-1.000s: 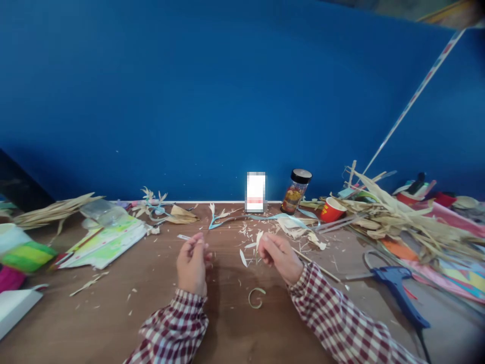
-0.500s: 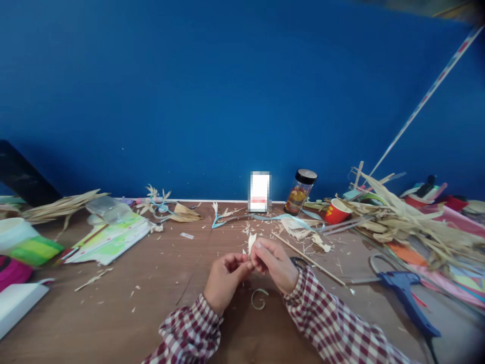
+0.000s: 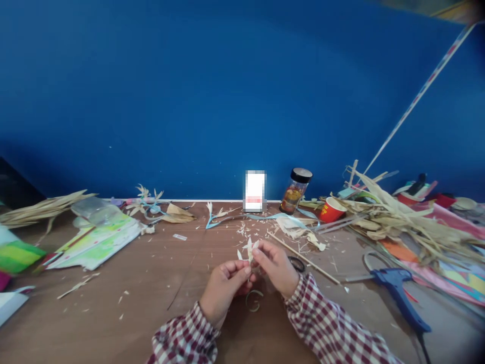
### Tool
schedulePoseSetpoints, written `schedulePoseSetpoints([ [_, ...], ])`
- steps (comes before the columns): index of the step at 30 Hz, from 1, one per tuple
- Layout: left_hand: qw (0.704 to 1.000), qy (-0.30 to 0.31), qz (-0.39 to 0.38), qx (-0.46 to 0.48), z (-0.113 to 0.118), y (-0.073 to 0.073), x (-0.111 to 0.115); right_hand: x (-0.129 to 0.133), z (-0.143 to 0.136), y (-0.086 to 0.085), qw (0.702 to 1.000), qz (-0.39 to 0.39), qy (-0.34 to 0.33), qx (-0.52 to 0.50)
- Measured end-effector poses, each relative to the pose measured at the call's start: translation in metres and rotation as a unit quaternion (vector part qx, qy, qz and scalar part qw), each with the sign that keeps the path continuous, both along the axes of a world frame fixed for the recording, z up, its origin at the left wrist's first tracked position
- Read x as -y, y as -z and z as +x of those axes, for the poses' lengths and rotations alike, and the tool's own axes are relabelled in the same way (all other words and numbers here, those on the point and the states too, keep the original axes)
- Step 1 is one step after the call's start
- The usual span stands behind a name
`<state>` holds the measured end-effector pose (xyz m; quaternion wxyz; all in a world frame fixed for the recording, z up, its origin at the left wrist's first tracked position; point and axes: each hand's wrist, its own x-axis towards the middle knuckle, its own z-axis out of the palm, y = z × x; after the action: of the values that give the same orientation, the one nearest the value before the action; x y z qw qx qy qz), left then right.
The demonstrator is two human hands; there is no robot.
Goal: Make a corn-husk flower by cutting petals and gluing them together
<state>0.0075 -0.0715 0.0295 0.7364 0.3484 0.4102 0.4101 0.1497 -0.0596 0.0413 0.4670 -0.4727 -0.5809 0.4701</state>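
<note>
A small flower of pale, pointed husk petals stands upright between my hands above the middle of the table. My left hand pinches its base between thumb and fingers. On the flower's right side, my right hand closes its thumb and fingertips on a petal. The lower end is mostly hidden by my fingers. Below the hands lies a curled pale-green strip. Just beyond my right wrist a black loop shows, partly covered by the hand.
Right of my hands are a thin stick, a blue glue gun and a heap of dried husks. A red paper cup and lidded jar stand behind. Painted paper lies left. Husk scraps litter the brown table.
The view has swung slightly right. More of the flower shows now, its petals more spread out, and my right fingers have shifted a little on it. My left hand keeps its pinch.
</note>
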Motion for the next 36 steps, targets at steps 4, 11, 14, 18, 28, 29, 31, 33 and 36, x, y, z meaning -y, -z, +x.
schedulePoseSetpoints([
  [4,1.0,0.013,0.019,-0.02,0.002,0.003,0.001,0.002,-0.001,0.002,1.0,0.014,-0.002,0.004],
  [11,0.999,0.0,0.038,-0.039,0.003,0.007,0.001,0.004,-0.001,0.002,0.999,0.018,-0.028,-0.022],
  [14,0.998,-0.004,0.053,-0.045,0.004,0.009,0.001,0.006,-0.002,0.004,0.999,-0.004,-0.027,-0.02],
  [18,0.993,-0.021,0.087,-0.072,0.005,0.01,0.003,0.008,-0.002,0.004,0.999,-0.01,-0.031,-0.019],
  [28,0.994,-0.016,0.07,-0.082,0.005,0.018,0.002,0.005,0.0,0.012,0.996,-0.037,-0.023,-0.082],
  [29,0.994,-0.015,0.065,-0.082,0.005,0.018,0.002,0.005,0.0,0.013,0.995,-0.041,-0.026,-0.083],
  [31,0.995,-0.015,0.054,-0.079,0.006,0.016,0.002,0.005,0.001,0.014,0.995,-0.045,-0.03,-0.082],
  [33,0.996,-0.014,0.042,-0.072,0.006,0.014,0.002,0.005,0.001,0.014,0.996,-0.045,-0.03,-0.077],
  [36,0.997,-0.008,0.034,-0.063,0.006,0.012,0.003,0.006,0.002,0.014,0.996,-0.045,-0.028,-0.069],
])
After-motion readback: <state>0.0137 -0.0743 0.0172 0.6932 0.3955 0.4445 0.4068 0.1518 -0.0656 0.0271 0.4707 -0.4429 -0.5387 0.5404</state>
